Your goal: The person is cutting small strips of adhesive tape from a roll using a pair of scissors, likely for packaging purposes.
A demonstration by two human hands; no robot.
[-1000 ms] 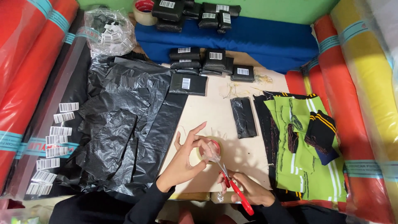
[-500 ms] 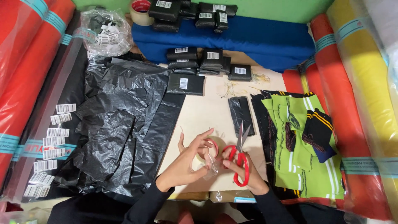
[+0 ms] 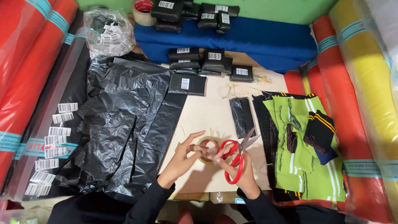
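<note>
A roll of clear tape (image 3: 206,148) lies between my two hands low on the beige table (image 3: 207,112). My left hand (image 3: 185,154) rests its fingers on the roll. My right hand (image 3: 237,174) grips red-handled scissors (image 3: 234,155) with the blades apart, pointing up and right, next to the roll. A flat black packet (image 3: 242,116) lies just beyond the blades.
A pile of black plastic bags (image 3: 120,128) covers the table's left. Labelled black packets (image 3: 207,62) are stacked at the back. Green and black striped fabric pieces (image 3: 302,145) lie right. Barcode stickers (image 3: 54,141) sit on the left rolls. Red and yellow fabric rolls flank both sides.
My right hand has swung the scissors from pointing down to blades up and apart beside the tape roll. My left hand stays on the roll, which is now lower on the table.
</note>
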